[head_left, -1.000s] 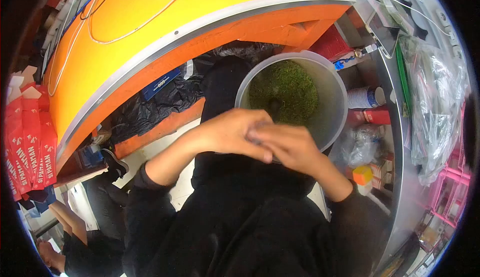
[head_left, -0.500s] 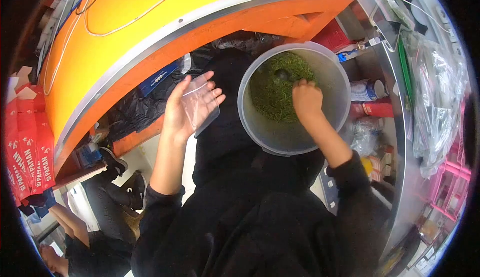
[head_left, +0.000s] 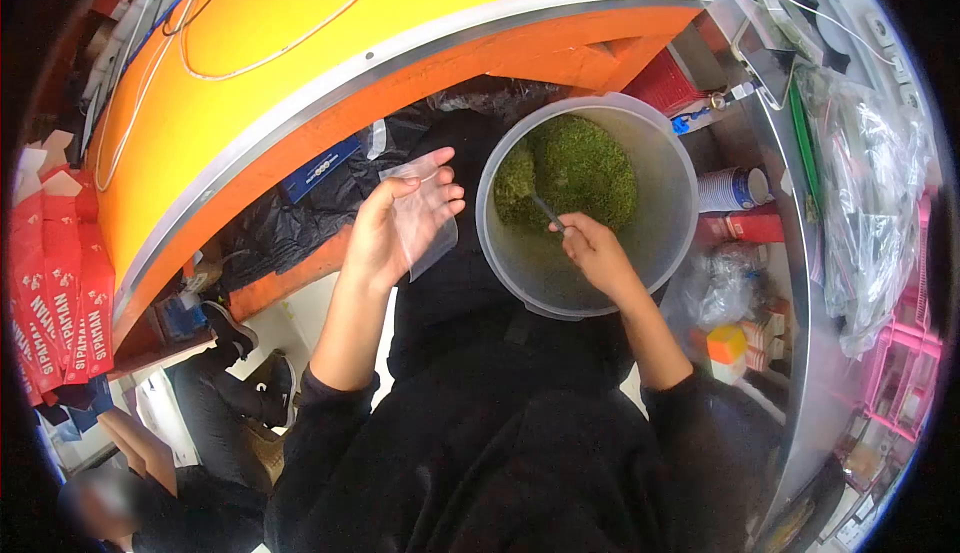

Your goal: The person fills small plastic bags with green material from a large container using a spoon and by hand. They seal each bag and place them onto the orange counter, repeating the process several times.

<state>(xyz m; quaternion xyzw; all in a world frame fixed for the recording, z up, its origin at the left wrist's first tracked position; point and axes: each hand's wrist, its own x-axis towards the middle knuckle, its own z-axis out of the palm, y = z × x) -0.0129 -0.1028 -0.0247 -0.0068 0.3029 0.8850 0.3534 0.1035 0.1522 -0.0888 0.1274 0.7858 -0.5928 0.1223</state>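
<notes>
My left hand holds a small clear plastic bag, with the thumb and fingers around it, left of the tub. No contents show in the bag. In my right hand, the fingers are closed on the dark handle of a spoon. The spoon's bowl carries a heap of the same finely chopped green herb that covers the bottom of the translucent plastic tub. That tub stands between my legs, and my right hand reaches inside it over the near rim.
A yellow counter with an orange edge curves ahead, a white cable on it. Red printed boxes stand at the left. Stacked paper cups and plastic bags lie right. Another person sits at lower left.
My right hand has moved left and down within the tub, and the spoon now shows in it, loaded with green herb. My left hand with the bag has shifted slightly right.
</notes>
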